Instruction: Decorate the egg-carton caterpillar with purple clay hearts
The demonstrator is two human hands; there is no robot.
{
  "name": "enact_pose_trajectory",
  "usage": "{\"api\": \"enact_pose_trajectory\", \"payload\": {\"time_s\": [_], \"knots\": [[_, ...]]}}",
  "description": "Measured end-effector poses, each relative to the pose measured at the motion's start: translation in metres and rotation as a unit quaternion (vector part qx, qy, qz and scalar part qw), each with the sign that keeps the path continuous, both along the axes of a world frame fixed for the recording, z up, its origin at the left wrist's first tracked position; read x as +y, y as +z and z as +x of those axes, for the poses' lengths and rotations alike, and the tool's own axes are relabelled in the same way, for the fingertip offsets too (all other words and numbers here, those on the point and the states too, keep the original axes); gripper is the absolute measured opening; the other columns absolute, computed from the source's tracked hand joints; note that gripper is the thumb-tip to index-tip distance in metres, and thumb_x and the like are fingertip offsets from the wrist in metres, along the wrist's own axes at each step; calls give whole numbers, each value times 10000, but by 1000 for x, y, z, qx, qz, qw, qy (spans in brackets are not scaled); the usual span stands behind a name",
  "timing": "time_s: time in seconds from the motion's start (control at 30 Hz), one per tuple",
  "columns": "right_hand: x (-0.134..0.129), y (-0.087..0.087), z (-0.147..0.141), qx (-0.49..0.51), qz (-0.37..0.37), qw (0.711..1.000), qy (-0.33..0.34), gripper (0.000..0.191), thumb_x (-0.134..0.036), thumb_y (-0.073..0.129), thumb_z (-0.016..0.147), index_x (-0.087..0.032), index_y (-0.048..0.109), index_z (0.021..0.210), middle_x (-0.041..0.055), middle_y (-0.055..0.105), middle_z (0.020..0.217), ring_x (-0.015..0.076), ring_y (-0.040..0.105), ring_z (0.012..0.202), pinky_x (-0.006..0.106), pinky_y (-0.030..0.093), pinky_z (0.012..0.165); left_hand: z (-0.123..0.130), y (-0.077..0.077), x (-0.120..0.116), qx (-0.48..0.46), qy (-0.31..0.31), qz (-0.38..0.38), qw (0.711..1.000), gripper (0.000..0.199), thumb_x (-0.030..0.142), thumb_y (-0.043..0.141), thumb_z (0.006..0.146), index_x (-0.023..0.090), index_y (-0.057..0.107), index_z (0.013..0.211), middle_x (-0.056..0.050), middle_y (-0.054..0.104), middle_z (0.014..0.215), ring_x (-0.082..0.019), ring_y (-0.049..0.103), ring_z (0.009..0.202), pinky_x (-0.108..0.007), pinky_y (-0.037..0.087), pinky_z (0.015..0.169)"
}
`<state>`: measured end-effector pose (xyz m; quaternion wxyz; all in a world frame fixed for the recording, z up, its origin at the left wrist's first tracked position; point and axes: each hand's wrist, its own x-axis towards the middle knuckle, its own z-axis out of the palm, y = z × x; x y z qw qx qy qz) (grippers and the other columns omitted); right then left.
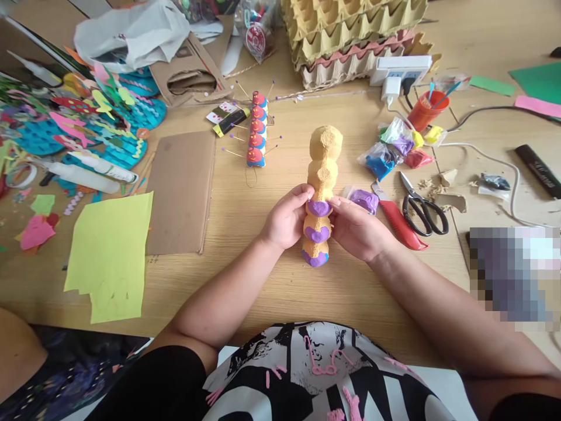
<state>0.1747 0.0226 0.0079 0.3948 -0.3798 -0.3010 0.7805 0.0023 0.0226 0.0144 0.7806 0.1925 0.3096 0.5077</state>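
A yellow-orange strip of egg carton (325, 146) stretches away from me over the table, several cups long. Purple clay patches (317, 234) cover parts of its three nearest cups. My left hand (287, 217) grips its left side, thumb at the third cup from the near end. On the opposite side my right hand (360, 227) holds it, with thumb and forefinger at the same purple patch. The undersides of both hands' grips are hidden. Just beyond my right hand lies a bag of purple clay (364, 200). A finished-looking red and blue egg-carton caterpillar (257, 130) rests farther back.
Scissors (424, 206) and a red-handled cutter (401, 225) lie to the right, near clay packets (380, 165) and an orange cup (428, 111). Stacked egg trays (350, 38) and a power strip (402, 67) stand behind. Cardboard (180, 193) and yellow paper (109, 257) lie left.
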Motion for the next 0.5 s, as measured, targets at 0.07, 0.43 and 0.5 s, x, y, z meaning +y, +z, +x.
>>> {"api": "enact_pose_trajectory", "payload": {"time_s": [0.07, 0.43, 0.5], "knots": [[0, -1, 0, 11, -2, 1000, 3, 414, -563, 968, 737, -248, 737, 876, 11, 732, 833, 188, 666, 753, 325, 579, 684, 0, 0, 0, 2, -5, 7, 1000, 201, 246, 698, 958, 221, 581, 796, 8, 674, 766, -175, 706, 727, -284, 573, 692], [0, -4, 1, 13, 8, 1000, 16, 367, -524, 969, 730, -253, 746, 835, 6, 734, 799, 189, 644, 722, 342, 571, 694, 0, 0, 0, -6, -1, -41, 999, 239, 241, 688, 978, 225, 559, 777, 5, 666, 742, -175, 675, 667, -280, 554, 647], [0, -2, 1, 11, 5, 1000, 15, 385, -535, 978, 712, -250, 741, 820, 11, 729, 788, 190, 638, 714, 336, 570, 675, 0, 0, 0, 1, 2, -41, 999, 244, 249, 699, 972, 226, 558, 774, 6, 663, 736, -179, 679, 669, -288, 560, 658]]}}
